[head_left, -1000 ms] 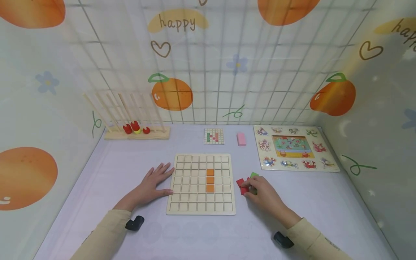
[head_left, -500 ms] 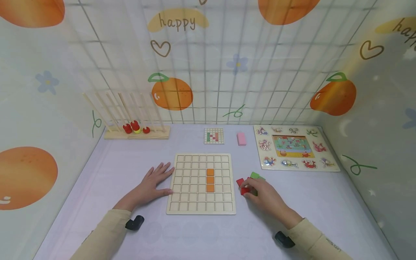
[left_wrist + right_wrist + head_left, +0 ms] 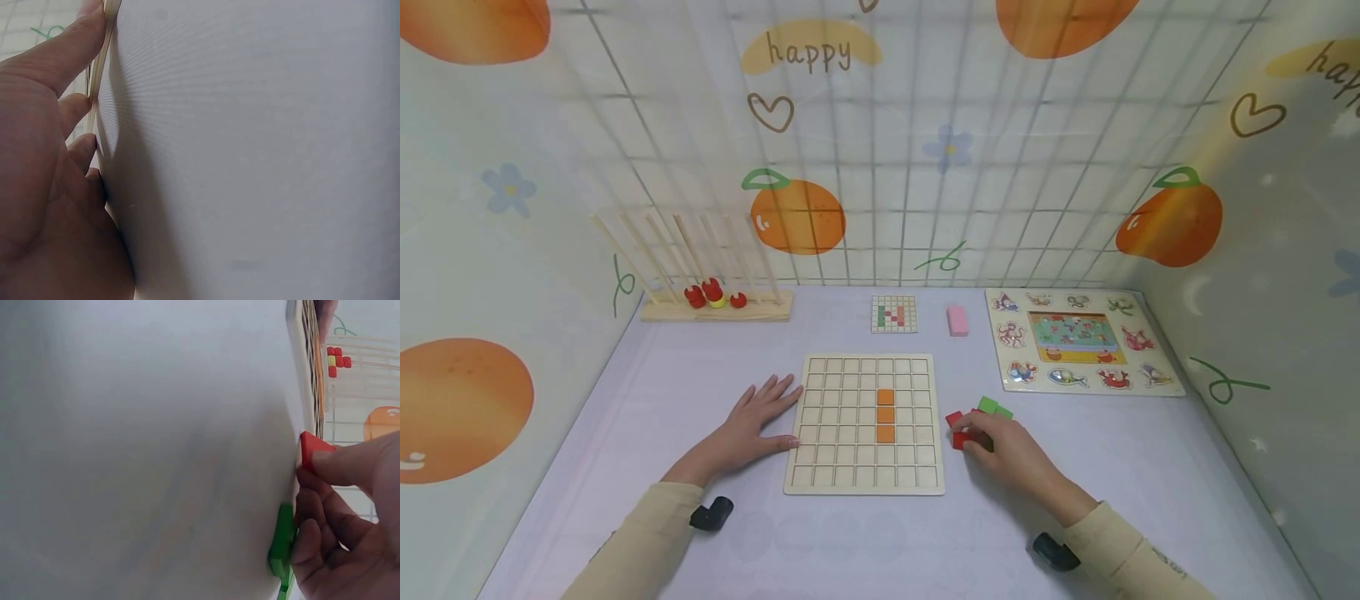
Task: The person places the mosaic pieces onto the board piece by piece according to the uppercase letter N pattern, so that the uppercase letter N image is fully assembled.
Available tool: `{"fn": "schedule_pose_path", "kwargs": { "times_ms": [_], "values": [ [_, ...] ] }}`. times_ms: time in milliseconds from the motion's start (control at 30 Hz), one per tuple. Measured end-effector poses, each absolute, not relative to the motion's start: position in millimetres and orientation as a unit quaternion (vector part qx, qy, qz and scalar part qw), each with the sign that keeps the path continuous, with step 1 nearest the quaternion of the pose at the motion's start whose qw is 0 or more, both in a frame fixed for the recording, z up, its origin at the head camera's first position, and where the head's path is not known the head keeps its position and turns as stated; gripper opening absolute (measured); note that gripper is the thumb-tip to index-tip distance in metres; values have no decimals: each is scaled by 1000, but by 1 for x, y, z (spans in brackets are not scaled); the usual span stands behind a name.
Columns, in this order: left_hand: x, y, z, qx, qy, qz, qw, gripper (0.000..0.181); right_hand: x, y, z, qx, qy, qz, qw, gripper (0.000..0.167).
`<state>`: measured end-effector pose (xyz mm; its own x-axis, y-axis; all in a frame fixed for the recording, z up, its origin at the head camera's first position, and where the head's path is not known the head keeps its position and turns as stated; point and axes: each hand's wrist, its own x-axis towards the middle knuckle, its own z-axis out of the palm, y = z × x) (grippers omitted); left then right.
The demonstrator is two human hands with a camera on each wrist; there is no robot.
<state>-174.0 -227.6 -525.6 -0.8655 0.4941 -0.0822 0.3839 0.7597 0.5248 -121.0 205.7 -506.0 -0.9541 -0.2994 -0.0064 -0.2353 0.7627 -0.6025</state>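
My left hand (image 3: pixel 748 429) rests on the cloth with straight, spread fingers, its fingertips and thumb touching the left edge of the wooden grid board (image 3: pixel 842 477). Three orange square tiles (image 3: pixel 885 415) sit in one column of that board. Right of the board, my right hand (image 3: pixel 1011 454) pinches a red square tile (image 3: pixel 309 450) between thumb and forefinger, as the right wrist view shows. Another red tile (image 3: pixel 953 418) lies beside those fingertips. Green tiles (image 3: pixel 988 405) lie just behind the hand, and a green tile (image 3: pixel 282 540) stands out near the curled lower fingers.
Behind the board lie a small pattern card (image 3: pixel 894 315) and a pink block (image 3: pixel 957 322). A wooden peg stand (image 3: pixel 737 312) with red and yellow beads is at back left. At back right lies a sea-animal puzzle board (image 3: pixel 1011 317).
The right fingers have shifted slightly, and the red tile at their tips has turned and moved a little left. More of the green tiles shows. The left hand has stayed still.
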Motion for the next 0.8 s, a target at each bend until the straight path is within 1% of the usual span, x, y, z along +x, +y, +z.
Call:
{"fn": "schedule_pose_path", "kwargs": {
  "times_ms": [333, 533, 800],
  "values": [
    [-175, -228, -527, 236, 931, 255, 108, 90, -125, 202, -506, -121, 925, -358, 47, 29],
    [-175, -229, -529, 235, 931, 256, 110, 91, -127, 198, -507, -113, 918, -379, 43, 26],
    [-175, -229, -528, 235, 932, 255, 108, 91, -132, 186, -508, -94, 913, -392, 63, 23]
  ]
}}
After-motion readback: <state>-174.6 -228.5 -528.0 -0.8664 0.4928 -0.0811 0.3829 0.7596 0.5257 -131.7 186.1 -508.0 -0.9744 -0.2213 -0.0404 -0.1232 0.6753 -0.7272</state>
